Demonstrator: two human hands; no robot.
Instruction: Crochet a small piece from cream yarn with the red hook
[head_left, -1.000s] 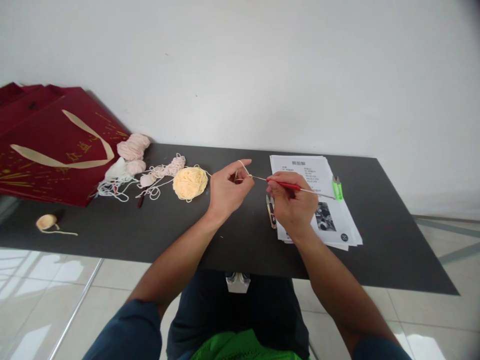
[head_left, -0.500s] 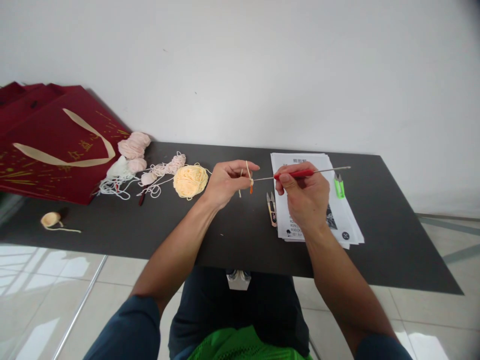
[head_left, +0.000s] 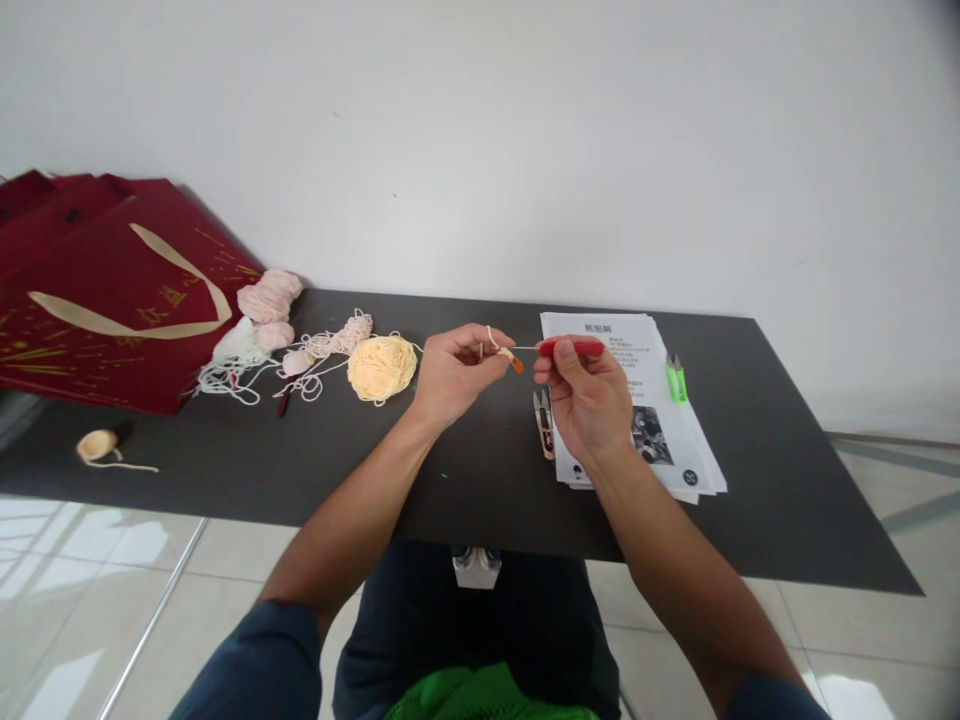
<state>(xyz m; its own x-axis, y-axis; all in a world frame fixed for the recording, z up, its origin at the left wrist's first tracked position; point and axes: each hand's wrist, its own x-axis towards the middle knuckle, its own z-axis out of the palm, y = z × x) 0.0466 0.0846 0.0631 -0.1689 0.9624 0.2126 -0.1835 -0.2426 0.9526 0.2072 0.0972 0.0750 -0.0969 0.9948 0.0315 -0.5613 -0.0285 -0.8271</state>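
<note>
My right hand [head_left: 589, 400] is closed on the red handle of a crochet hook [head_left: 571, 347], whose thin metal shaft points left. Opposite it, my left hand [head_left: 459, 375] pinches a small piece of cream yarn work [head_left: 506, 353], with a strand looped over the index finger. An orange stitch marker [head_left: 517, 367] hangs from that piece. The hook's tip meets the yarn by my left fingertips; whether it sits inside a loop is too small to tell. Left of this hand lies a yellow yarn ball [head_left: 381, 368].
Pink yarn [head_left: 268, 297] and white yarn lie beside a dark red gift bag [head_left: 127, 290]. A small cream crocheted cup [head_left: 97, 445] is at the left. Printed sheets [head_left: 637, 480] lie under my right hand, with green thread snips [head_left: 676, 380] and beige thread snips [head_left: 544, 425] at their sides.
My right hand has moved slightly left and turned, bringing the hook's handle closer to my left hand. The orange marker has swung from hanging down to tilting right.
</note>
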